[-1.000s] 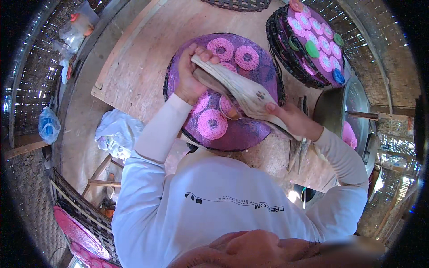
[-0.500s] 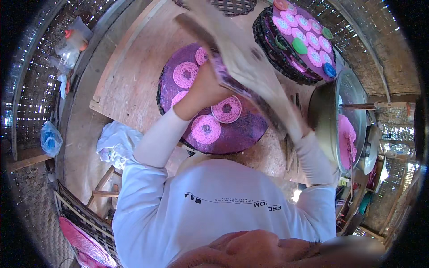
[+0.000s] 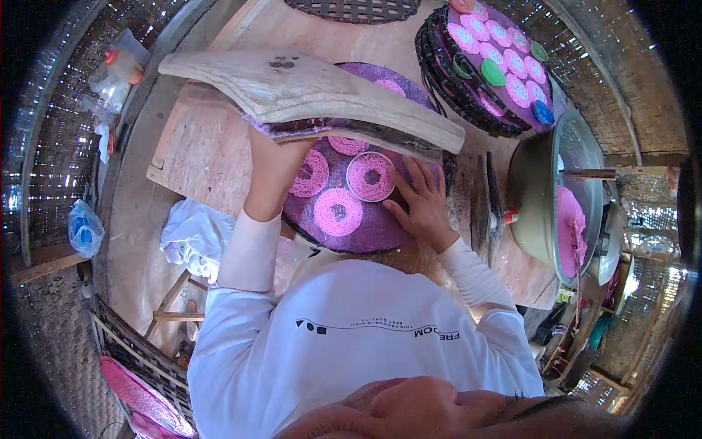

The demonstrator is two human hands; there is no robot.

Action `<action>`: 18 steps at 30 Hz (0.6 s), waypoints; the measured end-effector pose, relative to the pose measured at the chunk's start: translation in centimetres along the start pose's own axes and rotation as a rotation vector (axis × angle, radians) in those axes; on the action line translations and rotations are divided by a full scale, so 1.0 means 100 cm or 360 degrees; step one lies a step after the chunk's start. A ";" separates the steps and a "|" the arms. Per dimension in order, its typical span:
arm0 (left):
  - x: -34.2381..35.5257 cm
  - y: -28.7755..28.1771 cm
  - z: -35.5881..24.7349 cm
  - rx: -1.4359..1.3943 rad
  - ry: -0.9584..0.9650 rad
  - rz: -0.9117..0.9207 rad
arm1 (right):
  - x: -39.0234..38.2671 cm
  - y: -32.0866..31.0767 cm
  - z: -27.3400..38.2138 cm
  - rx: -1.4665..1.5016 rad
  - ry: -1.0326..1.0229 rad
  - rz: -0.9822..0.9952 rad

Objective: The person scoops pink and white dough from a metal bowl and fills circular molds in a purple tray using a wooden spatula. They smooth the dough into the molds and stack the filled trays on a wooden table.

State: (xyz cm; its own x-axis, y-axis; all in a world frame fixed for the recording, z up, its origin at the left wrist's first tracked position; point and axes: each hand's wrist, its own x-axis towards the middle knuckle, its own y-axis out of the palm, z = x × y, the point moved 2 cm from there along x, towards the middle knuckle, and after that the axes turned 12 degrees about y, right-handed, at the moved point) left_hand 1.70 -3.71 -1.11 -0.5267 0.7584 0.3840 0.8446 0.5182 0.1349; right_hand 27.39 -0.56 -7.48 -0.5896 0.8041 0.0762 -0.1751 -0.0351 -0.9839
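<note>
My left hand [image 3: 281, 150] holds a long, curved wooden tool [image 3: 307, 91] from beneath, its fingers mostly hidden under it. Purple residue shows along the tool's dark lower edge. The tool spans a round tray with a purple sheet [image 3: 387, 227], which carries several pink lacy rings [image 3: 322, 208]. One of these rings sits inside a pale round mould [image 3: 371, 154]. Beside that mould, my right hand [image 3: 420, 205] rests with fingers spread over the tray, fingertips near the mould's right side.
Stacked trays [image 3: 486, 102] with pink rounds and coloured lids stand back right. A metal pot [image 3: 530, 205] of pink mixture [image 3: 567, 219] is at right, near loose sticks [image 3: 482, 205]. A woven tray [image 3: 351, 14] lies at the back, white cloth [image 3: 194, 234] at left.
The wooden tool has swung up and leftward, now lying crosswise over the tray in my left hand. My right hand has let go of it and moved down beside the mould.
</note>
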 end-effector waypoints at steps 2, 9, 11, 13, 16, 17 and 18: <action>-0.001 0.000 0.001 -0.0010 -0.0031 0.0011 | -0.001 -0.004 -0.001 0.0046 0.0008 -0.0012; 0.000 0.005 -0.004 -0.0045 -0.0091 0.0015 | -0.010 -0.004 -0.002 0.0013 0.0028 -0.0041; 0.000 0.006 -0.005 -0.0034 -0.0074 0.0027 | -0.010 -0.004 0.002 0.0024 -0.0015 -0.0042; -0.001 0.006 -0.004 -0.0027 -0.0053 0.0030 | -0.009 -0.006 0.006 0.0036 -0.0003 -0.0041; 0.000 0.008 -0.006 0.0028 0.0069 0.0016 | 0.001 -0.011 0.009 0.0125 0.0037 -0.0018; 0.000 0.009 -0.007 0.0053 0.0123 0.0011 | 0.007 -0.008 0.008 0.0198 0.0009 0.0002; 0.000 0.009 -0.008 0.0032 0.0073 0.0004 | 0.013 -0.005 0.006 0.0271 -0.0019 0.0021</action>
State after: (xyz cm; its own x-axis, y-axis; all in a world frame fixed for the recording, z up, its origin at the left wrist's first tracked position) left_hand 2.59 -3.56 -0.25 -0.5192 0.7410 0.4258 0.8435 0.5246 0.1156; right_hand 26.24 0.13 -6.76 -0.6017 0.7960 0.0661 -0.2976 -0.1466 -0.9434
